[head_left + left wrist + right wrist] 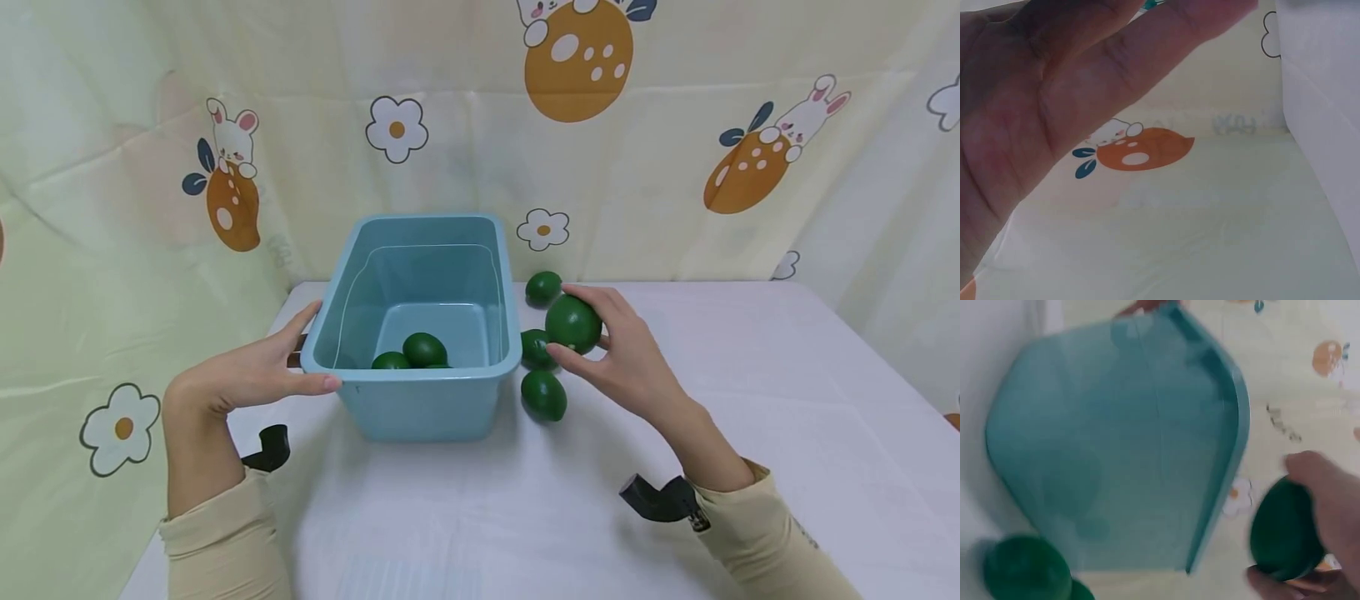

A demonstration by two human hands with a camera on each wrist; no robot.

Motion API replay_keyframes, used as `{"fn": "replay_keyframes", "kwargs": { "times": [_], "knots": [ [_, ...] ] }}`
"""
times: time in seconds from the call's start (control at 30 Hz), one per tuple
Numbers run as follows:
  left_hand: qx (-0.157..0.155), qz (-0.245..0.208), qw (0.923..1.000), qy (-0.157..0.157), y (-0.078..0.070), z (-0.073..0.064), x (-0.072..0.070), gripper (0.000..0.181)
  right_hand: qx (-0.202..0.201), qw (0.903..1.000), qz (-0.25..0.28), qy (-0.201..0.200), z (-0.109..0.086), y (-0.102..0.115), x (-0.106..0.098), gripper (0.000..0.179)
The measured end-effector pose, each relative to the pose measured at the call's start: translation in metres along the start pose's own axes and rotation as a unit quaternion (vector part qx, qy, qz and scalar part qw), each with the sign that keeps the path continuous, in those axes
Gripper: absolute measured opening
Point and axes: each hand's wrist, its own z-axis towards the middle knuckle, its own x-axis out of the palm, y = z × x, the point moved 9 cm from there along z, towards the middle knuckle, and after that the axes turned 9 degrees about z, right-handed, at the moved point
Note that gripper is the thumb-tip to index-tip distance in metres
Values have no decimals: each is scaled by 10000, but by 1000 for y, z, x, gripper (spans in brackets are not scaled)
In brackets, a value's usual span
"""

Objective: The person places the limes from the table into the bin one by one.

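A light-blue plastic bin point(427, 404) stands on the white-covered table. My left hand point(251, 367) holds its near-left corner, thumb along the front rim and fingers against the left side; the left wrist view shows this hand point(1054, 94) close up. My right hand point(630, 358) grips a dark green lime point(573, 323) between thumb and fingers, raised right of the bin. The right wrist view has the same lime point(1288, 531), blurred. Inside the bin lie a lime point(425, 350) and another lime point(390, 361), partly hidden by the front rim.
Along the bin's right side lie a far lime point(543, 288), a middle lime point(536, 349) partly covered by the held one, and a near lime point(543, 396). A patterned curtain point(465, 167) hangs behind the table point(750, 375).
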Motion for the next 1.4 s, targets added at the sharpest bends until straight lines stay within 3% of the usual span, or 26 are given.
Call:
{"fn": "replay_keyframes", "kwargs": {
  "times": [0.13, 0.23, 0.5, 0.8, 1.0, 1.2, 1.4],
  "knots": [
    [33, -24, 10000, 12, 0, 0, 0, 95, -612, 9958, 553, -398, -8, 26, 3, 66],
    [17, -24, 10000, 7, 0, 0, 0, 95, -824, 9934, 696, -397, -13, 37, 11, 70],
    [72, -38, 10000, 3, -1, 1, 0, 95, -1046, 9913, 737, -320, -16, 45, 23, 88],
    [75, -29, 10000, -29, -1, 3, 0, 97, -1111, 9838, 1362, -365, -17, 44, 27, 82],
    [59, -17, 10000, -36, 1, 2, -1, 96, -1330, 9847, 999, -520, -18, 48, 26, 77],
    [66, -10, 10000, -42, 1, 1, -1, 96, -1966, 9765, 375, -802, -23, 59, 26, 79],
    [110, -27, 9999, -42, 0, 2, -1, 96, -2300, 9672, 862, -641, -26, 63, 31, 74]
  ]
}}
